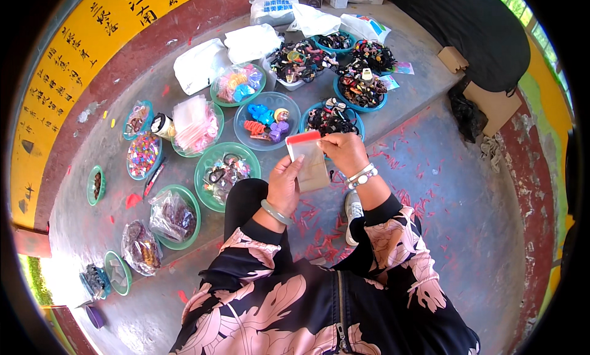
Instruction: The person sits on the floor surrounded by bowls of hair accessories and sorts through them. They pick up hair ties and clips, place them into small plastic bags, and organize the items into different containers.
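Observation:
A small clear plastic bag [314, 172] with a red strip [303, 137] along its top edge is held up in front of me, over my knees. My left hand [284, 184] grips the bag's left side between thumb and fingers. At the right end of the strip, the fingertips of my right hand [346, 153] are pinched together. Whether anything lies inside the bag, I cannot tell. Just left of my left hand stands a green bowl [213, 202] of small mixed accessories. Beyond the bag is a clear bowl [238, 126] with blue, purple and orange pieces.
A green bowl [194, 230] with a wrapped dark bundle stands at left, near a red pen [155, 180]. Flat clear bags [198, 124] fill another bowl. Blue bowls [362, 108] of dark hair ties stand ahead. Red strips [322, 244] litter the floor around my shoe [353, 215].

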Available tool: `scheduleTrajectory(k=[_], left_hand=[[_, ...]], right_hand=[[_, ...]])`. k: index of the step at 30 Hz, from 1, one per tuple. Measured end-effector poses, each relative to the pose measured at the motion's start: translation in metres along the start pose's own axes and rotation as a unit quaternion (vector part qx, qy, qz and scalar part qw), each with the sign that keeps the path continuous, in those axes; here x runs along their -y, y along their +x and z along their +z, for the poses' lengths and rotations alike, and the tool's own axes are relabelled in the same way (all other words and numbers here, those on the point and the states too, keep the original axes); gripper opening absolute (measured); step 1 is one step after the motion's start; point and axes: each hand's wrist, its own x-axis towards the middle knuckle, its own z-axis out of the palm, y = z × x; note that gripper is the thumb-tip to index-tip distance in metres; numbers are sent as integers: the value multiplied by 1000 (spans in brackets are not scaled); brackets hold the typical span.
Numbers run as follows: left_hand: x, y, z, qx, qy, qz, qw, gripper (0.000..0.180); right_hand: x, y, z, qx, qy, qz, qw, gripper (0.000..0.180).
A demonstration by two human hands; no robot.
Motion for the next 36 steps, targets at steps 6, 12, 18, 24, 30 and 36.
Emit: scheduleTrajectory(k=[6, 12, 18, 24, 30, 36], left_hand=[[2, 2, -1, -25, 18, -7, 999, 17], [2, 1, -1, -37, 25, -4, 999, 16], [4, 1, -1, -28, 48, 1, 998, 16], [5, 2, -2, -4, 47, -1, 999, 19], [4, 2, -4, 9, 40, 4, 999, 20], [3, 1, 2, 1, 28, 8, 1000, 18]], right_hand=[[10, -4, 3, -45, -84, -33, 995, 13], [9, -3, 4, -5, -19, 1, 1000, 16], [3, -2, 4, 6, -14, -4, 1000, 20], [2, -1, 4, 1, -19, 3, 1000, 19], [4, -1, 3, 4, 18, 9, 1000, 18], [-11, 1, 10, -18, 46, -1, 999, 16]])
